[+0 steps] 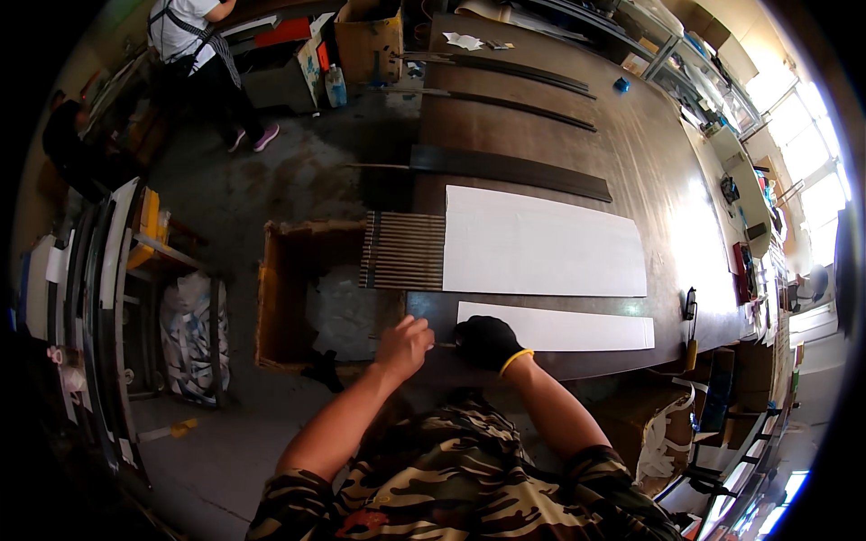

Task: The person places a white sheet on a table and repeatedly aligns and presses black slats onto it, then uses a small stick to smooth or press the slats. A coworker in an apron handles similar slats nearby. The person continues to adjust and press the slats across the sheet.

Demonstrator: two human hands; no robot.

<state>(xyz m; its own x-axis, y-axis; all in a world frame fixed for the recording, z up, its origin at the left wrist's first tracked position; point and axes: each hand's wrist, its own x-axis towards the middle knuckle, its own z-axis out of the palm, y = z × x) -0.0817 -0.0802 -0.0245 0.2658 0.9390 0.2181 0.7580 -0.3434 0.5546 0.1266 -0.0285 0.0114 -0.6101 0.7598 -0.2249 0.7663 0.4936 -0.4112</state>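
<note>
My bare left hand [406, 347] is closed, fingers curled, just off the table's left edge. A thin pale rod [445, 344] runs from it toward my right hand [487, 343], which wears a black glove with a yellow cuff. The gloved fingers are curled at the left end of a narrow white strip [559, 328] lying on the table; what they grip is hidden. Beyond the strip lies a wide white sheet [546, 242]. Against its left end sits a row of thin brown-and-black slats [403, 251], jutting past the table edge.
The dark table [622, 153] bears several long black strips [510, 171] farther back. Below its left edge stands an open cardboard box [263, 307] with clear plastic inside. A rack of long panels [90, 261] is at far left. Another person [194, 45] stands at the back left.
</note>
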